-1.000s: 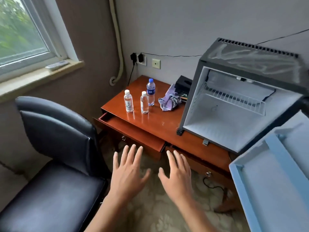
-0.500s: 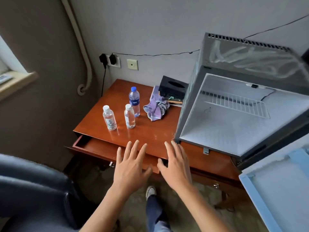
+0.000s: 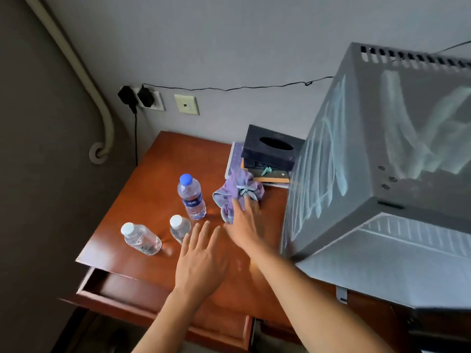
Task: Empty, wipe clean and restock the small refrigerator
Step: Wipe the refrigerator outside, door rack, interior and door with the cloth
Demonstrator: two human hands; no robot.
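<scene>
Black box (image 3: pixel 272 149) on books (image 3: pixel 267 177), back of desk (image 3: pixel 158 179). Drawer (image 3: pixel 142 291) open. 2 plugs (image 3: pixel 137 96) in wall.

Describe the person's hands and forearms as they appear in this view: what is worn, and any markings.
Both the left hand and the right hand are bare: no gloves, rings, watch or bracelets show. The forearms are bare to the picture's lower edge, with no sleeve in view. The right hand is motion-blurred, so fine marks there cannot be told.

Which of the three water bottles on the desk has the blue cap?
The tallest bottle, standing farthest back, next to the purple cloth. The two smaller bottles nearer the desk's front edge have white caps.
</scene>
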